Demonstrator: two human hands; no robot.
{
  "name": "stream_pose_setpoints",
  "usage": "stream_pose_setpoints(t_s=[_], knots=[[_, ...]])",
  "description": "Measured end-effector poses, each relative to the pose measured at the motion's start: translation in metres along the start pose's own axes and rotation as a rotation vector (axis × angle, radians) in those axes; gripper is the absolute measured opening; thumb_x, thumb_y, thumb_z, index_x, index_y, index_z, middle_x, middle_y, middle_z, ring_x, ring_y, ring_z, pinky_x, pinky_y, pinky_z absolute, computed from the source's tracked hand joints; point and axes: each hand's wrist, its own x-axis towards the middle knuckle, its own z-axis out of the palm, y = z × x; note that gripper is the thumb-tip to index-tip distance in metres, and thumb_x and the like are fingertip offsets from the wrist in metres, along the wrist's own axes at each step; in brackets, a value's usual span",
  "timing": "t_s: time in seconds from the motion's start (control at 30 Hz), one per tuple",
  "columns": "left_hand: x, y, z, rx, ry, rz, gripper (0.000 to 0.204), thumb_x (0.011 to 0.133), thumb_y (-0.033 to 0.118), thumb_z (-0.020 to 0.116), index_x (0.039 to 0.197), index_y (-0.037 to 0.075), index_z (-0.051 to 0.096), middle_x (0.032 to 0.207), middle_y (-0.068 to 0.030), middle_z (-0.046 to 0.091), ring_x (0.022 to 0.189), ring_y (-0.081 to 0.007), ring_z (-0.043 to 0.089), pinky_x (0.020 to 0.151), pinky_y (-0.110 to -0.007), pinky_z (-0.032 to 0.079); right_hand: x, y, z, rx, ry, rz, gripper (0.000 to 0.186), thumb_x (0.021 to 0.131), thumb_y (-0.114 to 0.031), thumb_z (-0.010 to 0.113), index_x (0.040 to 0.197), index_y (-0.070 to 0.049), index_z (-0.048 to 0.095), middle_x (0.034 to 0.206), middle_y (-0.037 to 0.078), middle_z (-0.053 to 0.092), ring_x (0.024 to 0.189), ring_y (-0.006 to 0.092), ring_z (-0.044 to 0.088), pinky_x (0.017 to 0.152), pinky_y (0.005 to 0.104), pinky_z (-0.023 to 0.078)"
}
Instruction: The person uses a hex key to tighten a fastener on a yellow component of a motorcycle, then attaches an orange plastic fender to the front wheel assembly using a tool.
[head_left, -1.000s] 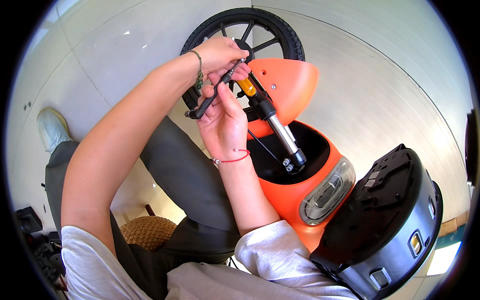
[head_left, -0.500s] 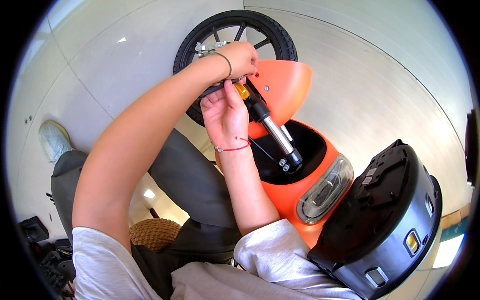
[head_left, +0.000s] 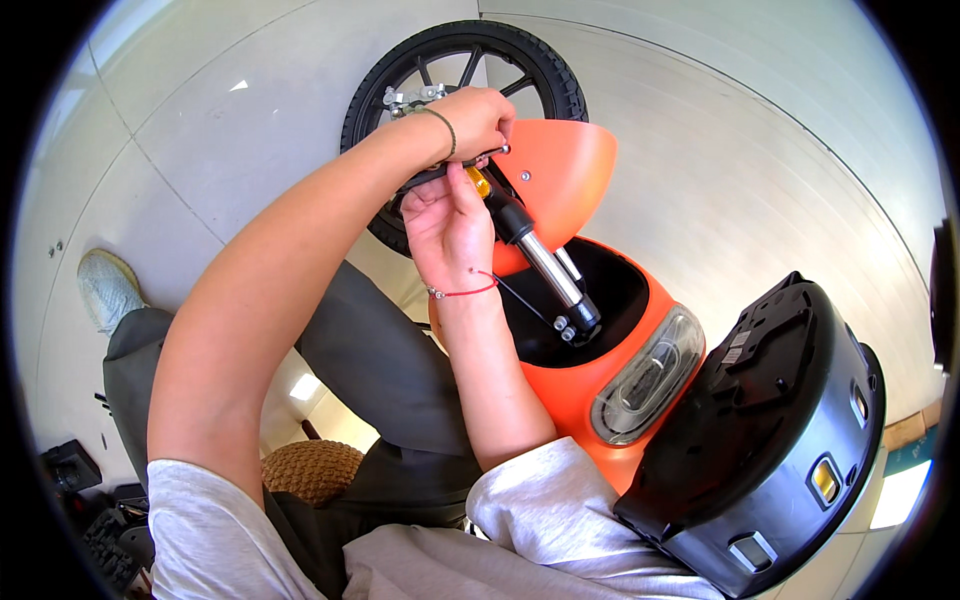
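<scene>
My left hand (head_left: 482, 118) reaches across to the front wheel (head_left: 570, 95) of an orange scooter. Its fingers are curled down beside the orange front fender (head_left: 570, 175), and what they pinch is mostly hidden. Just below, the palm of my right hand (head_left: 447, 218) faces up. Its thumb presses against a thin dark bar (head_left: 425, 180) that passes between both hands. A small bolt-like end (head_left: 504, 150) sticks out by my left fingertips. Right beside my thumb sits an amber reflector (head_left: 478, 183) on the black and silver fork leg (head_left: 545, 262).
An orange front body panel (head_left: 550, 385) with a clear headlight (head_left: 648, 380) lies near my right forearm. At the lower right stands a black plastic housing (head_left: 760, 430). A woven stool (head_left: 312, 470) is by my legs, and black gear (head_left: 75, 465) sits at the far left.
The bolt-like end by my left fingertips now shows more plainly, where a reddish spot showed before. Both hands stay at the same place; the whole view has shifted slightly.
</scene>
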Motion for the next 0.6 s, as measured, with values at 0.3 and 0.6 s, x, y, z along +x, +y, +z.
stream_pose_setpoints(t_s=[0.3, 0.6], knots=[[-0.004, 0.004, 0.001, 0.046, -0.003, -0.051, 0.013, 0.082, 0.008, 0.059, 0.087, -0.001, 0.067, 0.076, -0.014, 0.068, 0.067, -0.0218, 0.067, 0.066, -0.033, 0.053, 0.0, 0.001, -0.007, 0.013, -0.056, -0.023, 0.016, 0.097, -0.019, 0.05, 0.109, -0.01, 0.052, 0.096, -0.001, 0.057, 0.077, 0.0098, 0.048, 0.069, 0.025, 0.041], [-0.006, 0.011, 0.004, 0.359, 0.017, -0.001, 0.02, 0.084, 0.01, 0.055, 0.094, -0.002, 0.068, 0.082, -0.0179, 0.068, 0.079, -0.03, 0.067, 0.075, -0.037, 0.053, 0.002, -0.002, -0.002, 0.024, -0.019, -0.029, 0.016, 0.097, -0.02, 0.049, 0.109, -0.01, 0.054, 0.092, -0.002, 0.056, 0.079, 0.01, 0.048, 0.072, 0.0255, 0.04]])
